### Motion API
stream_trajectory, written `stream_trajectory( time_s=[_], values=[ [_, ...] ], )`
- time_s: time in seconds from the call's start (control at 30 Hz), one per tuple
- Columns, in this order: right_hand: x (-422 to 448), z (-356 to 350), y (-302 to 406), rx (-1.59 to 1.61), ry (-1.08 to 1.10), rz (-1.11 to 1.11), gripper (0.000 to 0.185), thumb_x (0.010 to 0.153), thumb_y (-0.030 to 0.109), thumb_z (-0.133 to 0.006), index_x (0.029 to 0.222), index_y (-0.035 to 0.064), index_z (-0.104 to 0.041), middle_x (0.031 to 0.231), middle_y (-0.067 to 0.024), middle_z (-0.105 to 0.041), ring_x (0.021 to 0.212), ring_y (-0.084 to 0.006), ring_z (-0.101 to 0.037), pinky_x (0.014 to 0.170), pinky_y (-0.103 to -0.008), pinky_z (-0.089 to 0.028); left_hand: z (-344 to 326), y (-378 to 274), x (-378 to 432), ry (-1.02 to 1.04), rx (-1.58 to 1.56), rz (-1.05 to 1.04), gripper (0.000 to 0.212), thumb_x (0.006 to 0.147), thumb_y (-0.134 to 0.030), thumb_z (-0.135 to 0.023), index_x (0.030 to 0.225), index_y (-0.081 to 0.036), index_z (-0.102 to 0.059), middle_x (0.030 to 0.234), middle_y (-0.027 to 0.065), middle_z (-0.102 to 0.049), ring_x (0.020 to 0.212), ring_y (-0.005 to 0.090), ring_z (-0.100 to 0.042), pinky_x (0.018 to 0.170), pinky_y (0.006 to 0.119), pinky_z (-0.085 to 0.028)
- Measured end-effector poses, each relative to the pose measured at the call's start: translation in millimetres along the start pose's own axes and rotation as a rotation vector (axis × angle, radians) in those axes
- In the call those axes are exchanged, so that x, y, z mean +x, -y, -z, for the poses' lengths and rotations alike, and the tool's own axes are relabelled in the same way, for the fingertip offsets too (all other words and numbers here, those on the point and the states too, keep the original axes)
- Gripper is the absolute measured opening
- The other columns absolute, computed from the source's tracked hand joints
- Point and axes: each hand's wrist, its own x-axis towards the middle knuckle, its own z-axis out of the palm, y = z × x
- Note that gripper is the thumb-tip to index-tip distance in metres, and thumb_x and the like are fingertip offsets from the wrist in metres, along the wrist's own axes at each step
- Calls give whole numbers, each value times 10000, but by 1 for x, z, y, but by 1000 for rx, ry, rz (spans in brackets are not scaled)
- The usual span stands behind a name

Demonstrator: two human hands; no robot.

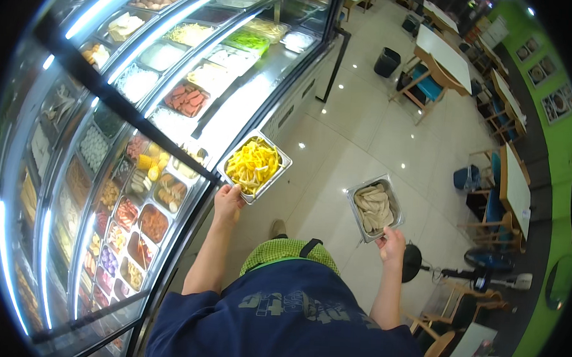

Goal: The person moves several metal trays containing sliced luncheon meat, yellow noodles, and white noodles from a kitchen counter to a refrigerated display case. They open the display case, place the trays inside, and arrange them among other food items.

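Note:
My left hand (pixel 229 202) grips the near edge of a steel pan (pixel 285 164) heaped with yellow shredded food (pixel 253 165), held at the edge of a lit glass display case. My right hand (pixel 391 243) holds a second steel pan (pixel 396 197) by its near rim, out over the tiled floor; pale, flat, folded pieces of food (pixel 373 206) lie in it. The two pans are well apart. Inside the case, near the left pan, stand pans of sliced pink meat (pixel 186 100), white shreds (pixel 171 121) and corn pieces (pixel 153 162).
The display case's metal frame (pixel 214 175) runs along my left, its door (pixel 336 66) jutting out ahead. A black bin (pixel 387 62) and a table (pixel 444 58) with chairs stand farther forward. To my right are a fan on a stand (pixel 488 259) and more tables along a green wall.

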Motion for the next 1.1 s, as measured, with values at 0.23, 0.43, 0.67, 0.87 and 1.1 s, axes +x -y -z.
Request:
stream_trajectory(
  time_s=[0.23,0.43,0.67,0.87,1.1],
  values=[
    [153,-124,66,-3,71,-15,115,890,92,-642,883,48,-536,884,-91,-633,723,-204,-649,615,-340,-588,-14,-40,224,-118,2,-80,78,933,-92,-598,994,-53,-571,879,47,-644,742,141,-644,640,277,-561],
    [294,-218,117,-114,222,-41,117,898,116,-644,889,56,-545,869,-76,-629,731,-183,-636,622,-310,-570,-3,-59,362,-300,-19,-80,152,909,-116,-647,1026,-104,-551,878,22,-598,738,143,-608,635,293,-532],
    [424,-338,168,-216,364,-66,101,904,85,-634,876,50,-543,867,-84,-654,730,-183,-665,615,-331,-598,10,-44,437,-396,-11,-125,99,901,-91,-645,970,-60,-582,766,-8,-561,598,82,-509,504,217,-416],
    [504,-454,167,-230,443,-85,111,895,86,-655,862,41,-559,848,-84,-662,701,-178,-672,591,-342,-600,11,-30,459,-408,-10,-90,90,930,-100,-616,912,-63,-535,727,4,-541,579,87,-507,493,223,-396],
    [565,-563,129,-284,528,-198,81,892,64,-645,845,17,-599,812,-67,-637,692,-164,-654,599,-330,-606,-33,-35,444,-694,252,10,165,948,-185,-630,1006,-33,-605,883,34,-612,760,111,-581,666,242,-475]
  ],
)
